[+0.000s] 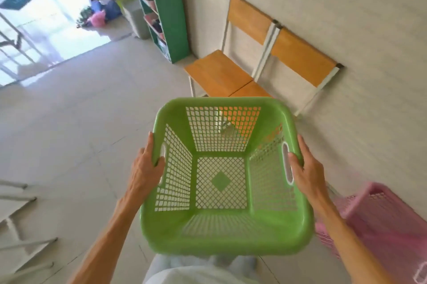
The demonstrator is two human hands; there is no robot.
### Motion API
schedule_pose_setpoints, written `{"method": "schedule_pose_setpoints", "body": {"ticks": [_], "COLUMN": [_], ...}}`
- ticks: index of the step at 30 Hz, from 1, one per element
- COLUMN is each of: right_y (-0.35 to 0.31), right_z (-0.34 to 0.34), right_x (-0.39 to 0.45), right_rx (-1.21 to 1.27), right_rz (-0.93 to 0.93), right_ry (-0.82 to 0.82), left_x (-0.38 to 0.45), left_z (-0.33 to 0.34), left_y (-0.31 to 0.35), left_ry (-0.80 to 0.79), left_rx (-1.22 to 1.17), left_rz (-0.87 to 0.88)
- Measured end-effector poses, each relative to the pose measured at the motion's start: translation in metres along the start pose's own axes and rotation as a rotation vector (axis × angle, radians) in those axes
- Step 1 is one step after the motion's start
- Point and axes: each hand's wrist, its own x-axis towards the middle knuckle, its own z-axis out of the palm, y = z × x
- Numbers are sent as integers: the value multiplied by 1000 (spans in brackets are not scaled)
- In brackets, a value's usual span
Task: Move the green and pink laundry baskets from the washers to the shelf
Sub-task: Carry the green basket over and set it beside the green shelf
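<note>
A: Green basket, status?
B: Ctr-bottom of frame, carried. Left hand & right hand fingers wrapped on side handles. Pink basket lower right; green shelf upper ctr.

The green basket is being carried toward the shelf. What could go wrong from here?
1. The green basket hides the floor just ahead, and the wooden chairs stand close on the right, so a foot or the basket could catch one.
2. The pink basket sits near the right hand; a swing could bump it.
3. The floor near the green shelf looks glossy, perhaps slippery.
</note>
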Motion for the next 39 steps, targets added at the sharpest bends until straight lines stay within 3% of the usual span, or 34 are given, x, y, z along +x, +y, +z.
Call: {"method": "schedule_pose_setpoints", "body": {"ticks": [6, 10, 14, 18, 29, 39], "right_y": [-181, -285, -352, -389, -462, -501], "right_z": [167, 256, 323, 379, 470, 495], "right_x": [44, 61, 89, 138, 363, 551], "right_rx": [57, 55, 59, 73, 97, 96], "right_rz": [-191, -292, -409, -393, -263, -38], "right_ry": [-253, -329, -328, -310, -255, -35], "left_x": [20, 36, 71, 136, 449, 780], "left_z": [-152, -240, -293, -315, -330, -307], "left_y": [-143, -204, -248, -280, -297, -262], "left_ry": [199, 291, 367, 376, 343, 147], "left_rx": [8, 9, 13, -55, -102, -112], "left_rz": [-246, -330, -371, -384, -260, -41]}}
